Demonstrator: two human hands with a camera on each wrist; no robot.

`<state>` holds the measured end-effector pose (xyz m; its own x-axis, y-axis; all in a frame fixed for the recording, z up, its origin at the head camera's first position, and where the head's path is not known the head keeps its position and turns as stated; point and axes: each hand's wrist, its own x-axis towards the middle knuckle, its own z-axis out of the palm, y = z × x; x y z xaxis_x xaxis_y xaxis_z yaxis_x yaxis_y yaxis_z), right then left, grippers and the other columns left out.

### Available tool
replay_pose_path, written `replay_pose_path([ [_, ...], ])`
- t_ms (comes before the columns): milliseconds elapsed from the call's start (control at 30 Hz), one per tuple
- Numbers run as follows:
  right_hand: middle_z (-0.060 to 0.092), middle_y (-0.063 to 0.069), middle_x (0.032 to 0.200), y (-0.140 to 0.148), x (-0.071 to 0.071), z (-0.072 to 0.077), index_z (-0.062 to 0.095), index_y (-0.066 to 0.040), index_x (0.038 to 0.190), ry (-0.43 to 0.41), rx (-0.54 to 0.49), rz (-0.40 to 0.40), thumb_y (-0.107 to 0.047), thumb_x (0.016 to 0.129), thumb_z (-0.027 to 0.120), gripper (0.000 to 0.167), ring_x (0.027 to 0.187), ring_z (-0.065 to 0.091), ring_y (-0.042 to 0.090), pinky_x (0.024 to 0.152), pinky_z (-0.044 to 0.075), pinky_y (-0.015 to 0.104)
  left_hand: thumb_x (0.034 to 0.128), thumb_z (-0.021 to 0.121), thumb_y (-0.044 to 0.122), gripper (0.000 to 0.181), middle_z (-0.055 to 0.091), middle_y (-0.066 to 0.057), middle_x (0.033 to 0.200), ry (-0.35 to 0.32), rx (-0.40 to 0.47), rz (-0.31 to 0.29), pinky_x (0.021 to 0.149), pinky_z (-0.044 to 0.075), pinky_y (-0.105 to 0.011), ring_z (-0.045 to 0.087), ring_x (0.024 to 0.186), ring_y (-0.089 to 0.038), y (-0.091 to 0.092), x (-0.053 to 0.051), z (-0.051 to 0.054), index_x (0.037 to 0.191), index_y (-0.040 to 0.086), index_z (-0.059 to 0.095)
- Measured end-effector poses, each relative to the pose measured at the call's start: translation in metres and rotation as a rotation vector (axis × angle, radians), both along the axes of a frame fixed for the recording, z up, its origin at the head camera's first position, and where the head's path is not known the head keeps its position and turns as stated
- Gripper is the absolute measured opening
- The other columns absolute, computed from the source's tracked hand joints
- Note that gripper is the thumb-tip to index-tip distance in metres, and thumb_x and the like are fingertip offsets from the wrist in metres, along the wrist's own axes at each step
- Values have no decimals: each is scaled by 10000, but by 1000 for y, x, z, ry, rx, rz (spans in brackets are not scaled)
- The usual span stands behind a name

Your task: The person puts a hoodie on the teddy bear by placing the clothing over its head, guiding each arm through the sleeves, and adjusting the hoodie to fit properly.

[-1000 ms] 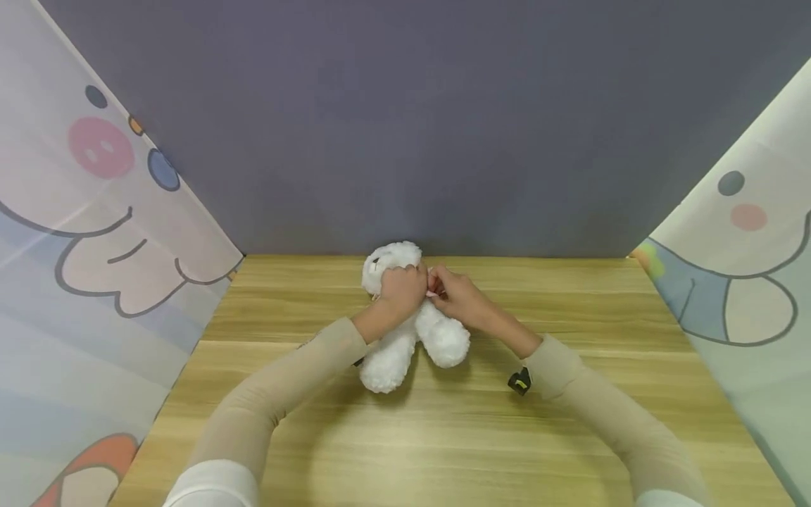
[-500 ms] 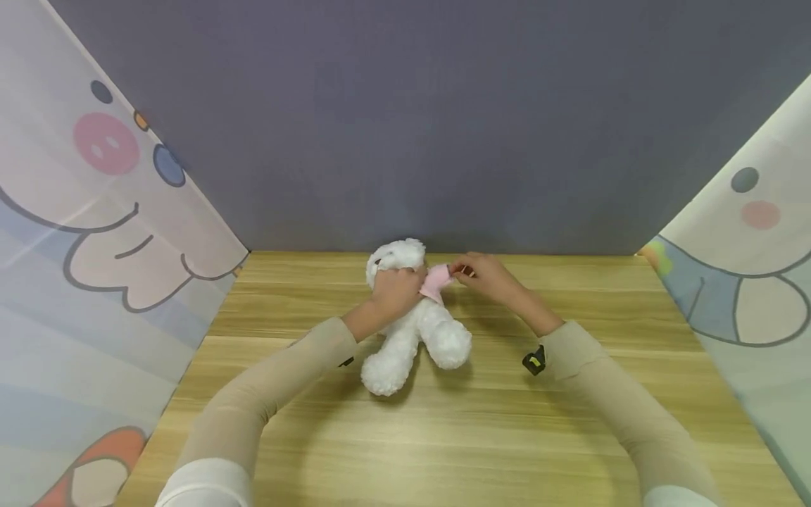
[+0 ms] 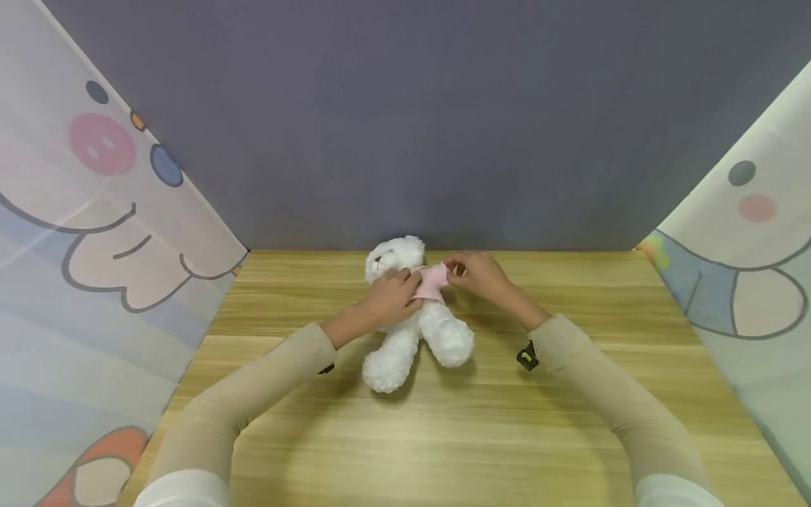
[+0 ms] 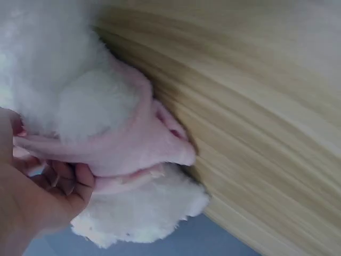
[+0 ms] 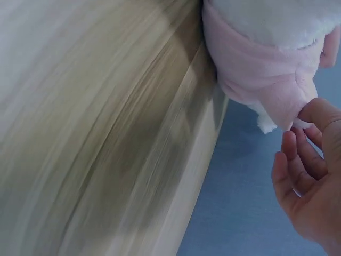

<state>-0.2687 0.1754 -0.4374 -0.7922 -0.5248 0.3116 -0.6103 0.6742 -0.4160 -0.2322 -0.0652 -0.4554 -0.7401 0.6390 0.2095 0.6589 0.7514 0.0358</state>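
Note:
A white plush bear [image 3: 446,341] lies on the wooden table, its head toward the back wall. It wears a small pink shirt [image 3: 433,282], whose sleeve opening also shows in the left wrist view. My left hand [image 3: 391,297] lies over the bear's chest; the left wrist view shows its thumb and curled fingers pinching the shirt's fabric [image 4: 122,146]. On the other side, my right hand [image 3: 479,274] pinches the end of the pink sleeve [image 5: 290,104] between thumb and fingers. A tuft of white fur [image 5: 265,121] shows beside that sleeve. Part of the bear's body is hidden under my left hand.
The wooden table [image 3: 405,436] reaches back to a dark grey wall [image 3: 405,127]. Printed cartoon curtains hang along the left [image 3: 57,282] and right [image 3: 760,296] sides. Black wrist devices [image 3: 527,356] show near the sleeves' cuffs.
My right hand has moved right from the bear's chest, drawing the pink sleeve out into view. My left hand has shifted slightly left and down, uncovering more of the shirt and face.

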Motion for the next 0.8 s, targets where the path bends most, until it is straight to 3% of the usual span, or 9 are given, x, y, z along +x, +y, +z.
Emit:
replay_pose_path([
  [133,731,66,853,-2,0,-1,744,-49,1026,52,1,-38,-101,828,708,208,736,657,195,627,523,334,1069,481,389,317,538,-99,919,5,4,-92,793,467,-411,531,812,-268,-8,1,-3,1125,84,547],
  [200,730,57,851,-1,-1,-1,738,-68,1013,64,5,-47,-113,824,713,196,728,647,188,613,512,332,1084,468,352,267,540,-98,924,11,24,-110,738,477,-388,530,803,-261,-12,1,-5,1112,99,547],
  [433,706,21,831,15,-7,-5,716,-120,989,-30,-33,-82,-133,856,746,137,743,620,181,657,479,334,1091,464,218,154,545,-75,983,-35,52,-152,675,482,-332,518,840,-219,-17,3,-7,1146,138,584],
  [667,724,74,1013,22,-6,-1,692,-68,1111,-181,-66,28,-140,941,705,186,883,657,215,780,542,382,1074,473,376,270,544,-36,882,-56,6,-125,568,449,-302,500,699,-171,-5,2,5,1062,160,633],
  [733,721,59,1027,20,-5,3,685,-78,1148,-207,-43,41,-190,957,707,222,900,657,203,781,547,378,1071,453,450,342,572,-24,874,-67,-26,-80,516,449,-299,516,659,-160,0,1,10,1055,181,663],
  [800,725,39,1006,16,-3,7,689,-98,1151,-175,2,40,-235,960,711,236,886,666,196,756,552,371,1072,408,510,414,600,-9,842,-88,-76,-26,492,444,-307,528,627,-150,5,-1,15,1019,198,673],
])
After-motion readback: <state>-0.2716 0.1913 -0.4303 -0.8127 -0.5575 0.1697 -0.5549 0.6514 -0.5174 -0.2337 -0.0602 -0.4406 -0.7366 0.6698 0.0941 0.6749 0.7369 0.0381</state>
